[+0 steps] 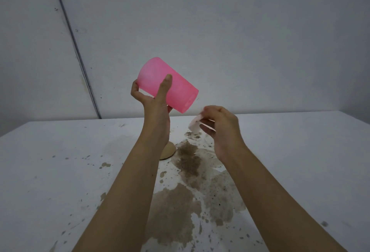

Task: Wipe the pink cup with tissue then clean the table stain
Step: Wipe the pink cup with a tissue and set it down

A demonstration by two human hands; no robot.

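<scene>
My left hand [154, 99] grips the pink cup [176, 89] and holds it tilted in the air above the white table [60, 161], one end pointing down to the right. My right hand [222, 125] pinches a small white tissue [195, 124] just below and to the right of the cup, not touching it. A large brown stain [188, 191] spreads over the table beneath both forearms, with several splatter spots around it.
A small beige rounded object [169, 151] sits on the table behind my left forearm, partly hidden. The grey wall [220, 31] rises right behind the table's far edge. The table's right edge runs diagonally at the lower right.
</scene>
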